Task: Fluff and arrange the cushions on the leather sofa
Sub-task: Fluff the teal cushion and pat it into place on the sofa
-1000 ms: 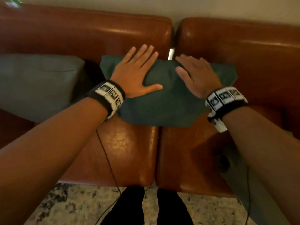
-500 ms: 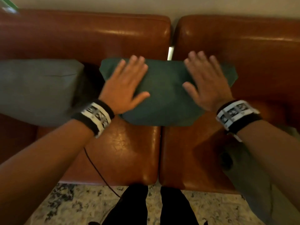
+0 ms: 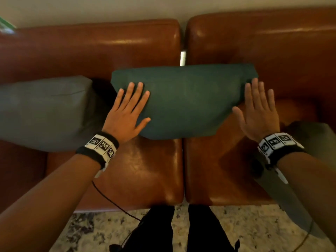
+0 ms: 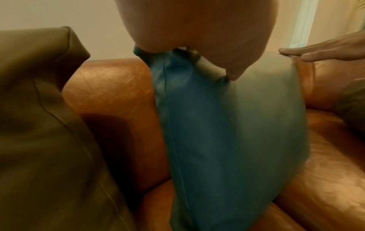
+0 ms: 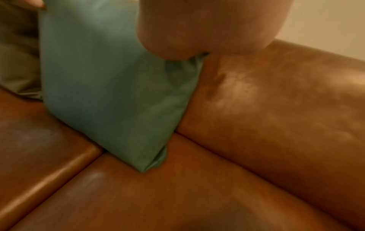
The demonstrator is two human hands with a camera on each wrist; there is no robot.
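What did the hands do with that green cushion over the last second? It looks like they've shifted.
Both hands slid apart from the middle of the teal cushion toward its ends: the left hand now lies flat on its left end, the right hand at its right edge. Neither took hold of anything; the fingers are straight. The cushion stayed propped against the sofa back, and the grey cushion beside it did not move.
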